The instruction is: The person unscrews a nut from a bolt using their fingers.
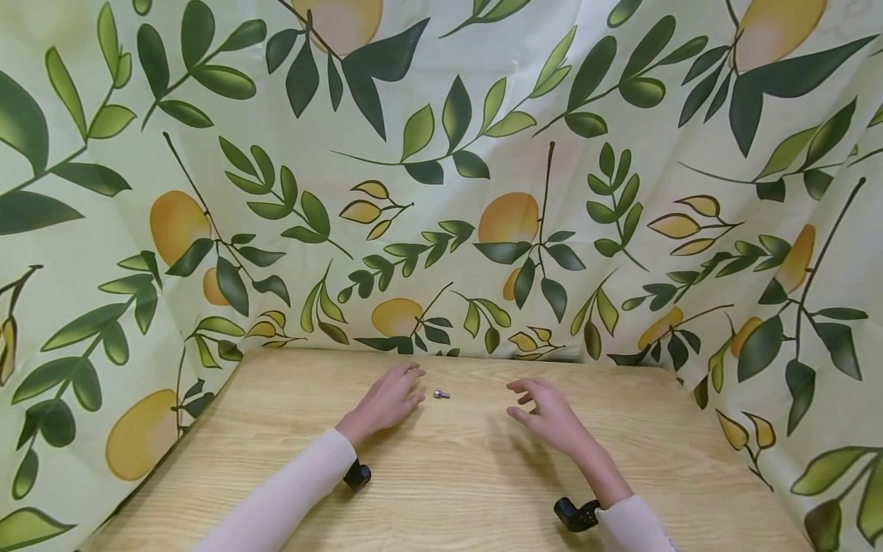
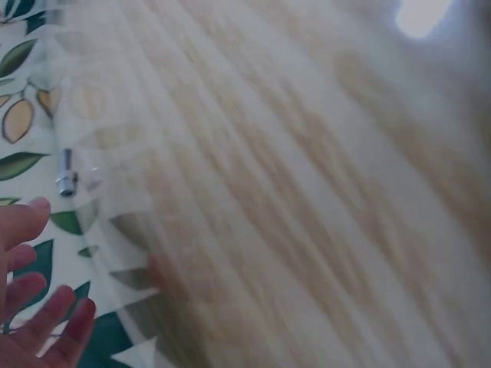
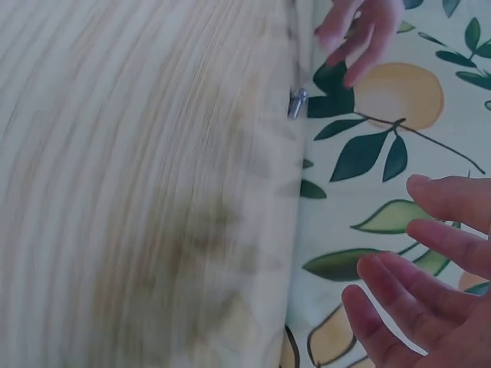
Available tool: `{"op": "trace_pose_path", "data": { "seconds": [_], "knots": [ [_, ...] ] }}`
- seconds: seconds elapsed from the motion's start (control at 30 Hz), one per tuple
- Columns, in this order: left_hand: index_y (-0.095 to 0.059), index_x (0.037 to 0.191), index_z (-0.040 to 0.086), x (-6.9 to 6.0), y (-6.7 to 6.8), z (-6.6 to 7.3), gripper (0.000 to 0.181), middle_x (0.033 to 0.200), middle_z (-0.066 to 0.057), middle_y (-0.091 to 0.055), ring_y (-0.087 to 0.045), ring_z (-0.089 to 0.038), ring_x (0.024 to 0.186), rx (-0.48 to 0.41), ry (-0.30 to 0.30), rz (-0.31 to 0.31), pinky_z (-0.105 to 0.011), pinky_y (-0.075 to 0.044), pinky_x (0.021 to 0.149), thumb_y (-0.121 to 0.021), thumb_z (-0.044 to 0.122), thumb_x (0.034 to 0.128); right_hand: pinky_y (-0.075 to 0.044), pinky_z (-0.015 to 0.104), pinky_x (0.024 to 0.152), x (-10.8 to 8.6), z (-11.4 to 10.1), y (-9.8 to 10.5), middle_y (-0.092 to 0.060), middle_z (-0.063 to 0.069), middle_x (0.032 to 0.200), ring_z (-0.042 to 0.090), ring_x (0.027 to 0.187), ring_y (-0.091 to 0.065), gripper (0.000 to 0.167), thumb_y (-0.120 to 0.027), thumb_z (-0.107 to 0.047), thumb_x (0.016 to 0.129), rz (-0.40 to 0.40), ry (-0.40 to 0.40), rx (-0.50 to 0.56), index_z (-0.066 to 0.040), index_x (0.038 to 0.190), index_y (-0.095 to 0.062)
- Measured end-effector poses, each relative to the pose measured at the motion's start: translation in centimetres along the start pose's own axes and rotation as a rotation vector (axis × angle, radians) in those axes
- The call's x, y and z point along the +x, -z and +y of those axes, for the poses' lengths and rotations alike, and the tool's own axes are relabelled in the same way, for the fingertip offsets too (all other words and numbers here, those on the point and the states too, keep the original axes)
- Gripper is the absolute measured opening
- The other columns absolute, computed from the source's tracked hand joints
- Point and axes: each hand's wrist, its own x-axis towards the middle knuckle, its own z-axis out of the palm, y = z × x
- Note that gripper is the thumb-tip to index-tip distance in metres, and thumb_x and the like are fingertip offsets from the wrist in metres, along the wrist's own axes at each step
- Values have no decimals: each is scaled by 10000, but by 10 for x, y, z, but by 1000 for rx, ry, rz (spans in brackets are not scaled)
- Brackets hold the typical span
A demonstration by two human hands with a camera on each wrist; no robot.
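A small shiny metal bolt (image 1: 441, 394) lies on its side on the wooden table (image 1: 441, 475), near the far edge. Just left of it, my left hand (image 1: 388, 397) hovers with its fingers spread and loosely bent, not touching it. Farther off on the other side, my right hand (image 1: 548, 414) is held above the wood, fingers apart and nothing in them. The left wrist view has the bolt (image 2: 67, 173) beyond the thumb of the left hand (image 2: 38, 299). From the right wrist, the bolt (image 3: 297, 103) appears below the left fingers, with the right hand (image 3: 430, 284) lower down.
A cloth (image 1: 524, 222) printed with oranges and leaves hangs behind the table and along both sides. Black wrist cameras (image 1: 576, 514) sit under both forearms. Bare wood lies between the hands and toward the near side.
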Motion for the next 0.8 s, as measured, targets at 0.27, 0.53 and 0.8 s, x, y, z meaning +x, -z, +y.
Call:
{"op": "trace_pose_path", "data": {
  "seconds": [0.27,0.53,0.8],
  "knots": [
    [-693,1265,4,20,-17,8,382,1340,-153,-682,-622,-341,1292,-81,-63,-27,-477,-512,1120,-778,130,915,-613,380,812,6,-10,-20,-691,163,1235,261,1033,-706,329,-756,-94,922,-15,-25,77,-70,1243,-690],
    [-785,1005,69,32,-26,14,110,952,-18,-739,-623,-123,851,-80,-24,-46,-300,-573,786,-771,50,898,-617,416,812,7,-17,-30,-704,156,1216,271,1012,-716,303,-738,-99,933,-22,-7,112,-41,1227,-692],
    [-802,948,72,32,-26,16,94,867,6,-749,-616,-79,784,-196,11,-25,-250,-539,737,-771,64,860,-604,375,820,7,-18,-31,-705,89,1224,239,1029,-708,271,-727,-120,950,-33,-29,114,-86,1217,-701]
  ]
}}
